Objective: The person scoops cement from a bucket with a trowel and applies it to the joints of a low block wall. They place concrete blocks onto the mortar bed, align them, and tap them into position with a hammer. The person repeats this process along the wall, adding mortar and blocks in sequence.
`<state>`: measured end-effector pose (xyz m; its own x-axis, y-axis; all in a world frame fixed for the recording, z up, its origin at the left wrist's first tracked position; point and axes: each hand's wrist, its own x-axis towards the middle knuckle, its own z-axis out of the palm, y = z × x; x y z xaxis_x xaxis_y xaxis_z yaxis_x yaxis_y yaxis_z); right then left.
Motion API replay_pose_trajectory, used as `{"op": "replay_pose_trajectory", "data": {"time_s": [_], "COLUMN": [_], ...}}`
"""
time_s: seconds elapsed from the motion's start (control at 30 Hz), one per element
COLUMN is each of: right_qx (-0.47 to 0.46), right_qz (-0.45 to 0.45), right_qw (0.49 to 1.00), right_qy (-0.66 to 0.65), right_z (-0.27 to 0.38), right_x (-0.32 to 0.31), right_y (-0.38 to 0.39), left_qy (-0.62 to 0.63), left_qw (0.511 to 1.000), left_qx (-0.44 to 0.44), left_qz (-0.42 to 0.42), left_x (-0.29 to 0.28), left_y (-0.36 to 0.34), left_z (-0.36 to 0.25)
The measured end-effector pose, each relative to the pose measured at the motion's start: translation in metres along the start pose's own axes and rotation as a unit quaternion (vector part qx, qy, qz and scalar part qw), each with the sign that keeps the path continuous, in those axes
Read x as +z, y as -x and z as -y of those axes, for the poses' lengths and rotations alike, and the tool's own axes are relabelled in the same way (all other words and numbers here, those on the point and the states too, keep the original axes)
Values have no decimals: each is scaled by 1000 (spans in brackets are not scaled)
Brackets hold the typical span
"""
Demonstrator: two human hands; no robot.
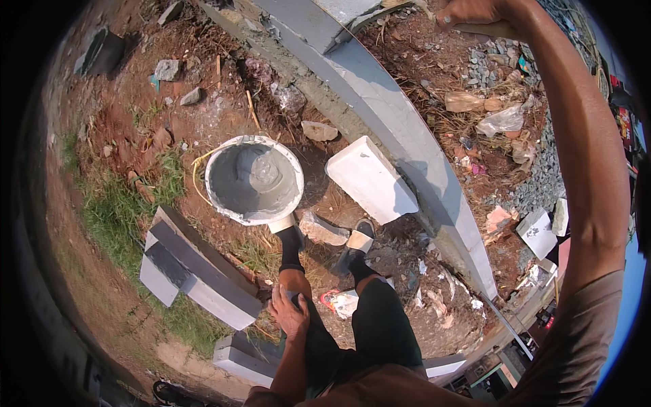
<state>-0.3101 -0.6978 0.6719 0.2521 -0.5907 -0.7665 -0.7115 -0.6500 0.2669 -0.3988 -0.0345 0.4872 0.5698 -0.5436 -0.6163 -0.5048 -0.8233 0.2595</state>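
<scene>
My left hand (pixel 289 312) lies open on my left thigh, fingers spread, with nothing in it. At the top edge, partly cut off, my right hand (pixel 471 12) is closed beside a narrow brown strip (pixel 489 29); what the fingers grip is hard to make out. Near that hand a pale block (pixel 344 8) sits on the curved grey block wall (pixel 424 136). A white bucket (pixel 298 163) with wet grey mortar (pixel 234 197) stands in front of my left foot. To its right, a loose white block (pixel 371 180) leans close to the wall.
Several pale blocks (pixel 217 295) lie on grass at the left, with another block (pixel 247 356) below. Stones (pixel 319 131) and a broken chunk (pixel 323 228) lie around my feet. Beyond the wall are gravel (pixel 542 163), plastic scraps (pixel 502 122) and a white block (pixel 537 233).
</scene>
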Motion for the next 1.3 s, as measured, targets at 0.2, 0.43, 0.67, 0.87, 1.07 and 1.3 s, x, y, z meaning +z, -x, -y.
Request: {"op": "replay_pose_trajectory", "data": {"time_s": [0.2, 0.43, 0.67, 0.87, 1.07, 1.3], "right_qx": [-51, -96, -124, 1, -86, 29], "right_qz": [-115, -86, -27, -40, -37, -22], "right_qw": [989, 986, 986, 996, 995, 994], "right_qy": [-79, -106, -106, -74, 43, 106], "right_z": [-52, -41, -22, -26, -14, 15], "right_x": [4, 100, 29, 8, 76, -13], "right_y": [42, -30, -21, 44, -69, -38], "left_qy": [-16, -20, -39, -39, -49, -58], "left_qw": [999, 998, 998, 998, 999, 998], "left_qx": [-38, -9, -21, -18, -3, 1], "left_qz": [14, 51, 35, 40, 15, 20], "left_x": [2, -3, -1, 4, 2, 9], "left_y": [3, -14, -12, -14, -18, -14], "left_z": [0, -2, -2, -5, -4, -5]}}
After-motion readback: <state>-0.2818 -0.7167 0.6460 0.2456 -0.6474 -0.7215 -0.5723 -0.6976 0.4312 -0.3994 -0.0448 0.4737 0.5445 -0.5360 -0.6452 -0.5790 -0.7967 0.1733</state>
